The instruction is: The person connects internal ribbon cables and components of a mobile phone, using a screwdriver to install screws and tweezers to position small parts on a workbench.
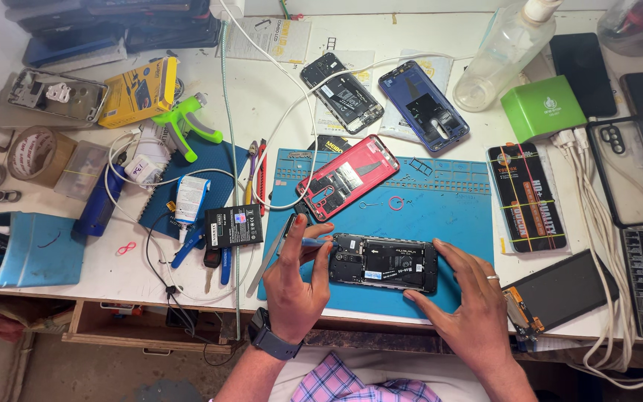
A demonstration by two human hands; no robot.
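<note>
An opened black phone (pixel 383 262) lies with its insides up on the blue work mat (pixel 440 205) near the front edge. My left hand (pixel 295 279) grips a thin blue-handled tool (pixel 316 241) whose tip touches the phone's left end. My right hand (pixel 464 301) rests on the mat with fingers spread, pressing the phone's right end and lower edge. A ring sits on one finger and a dark watch (pixel 271 340) on my left wrist. A red phone frame (pixel 346 177) lies tilted just behind my left hand.
Two more opened phones (pixel 342 91), (pixel 423 105) lie at the back, beside a clear bottle (pixel 506 52) and green box (pixel 543 109). A phone battery (pixel 234 226), tweezers (pixel 268 262), tape roll (pixel 33 152), white cables (pixel 597 223) and a detached screen (pixel 560 290) surround the mat.
</note>
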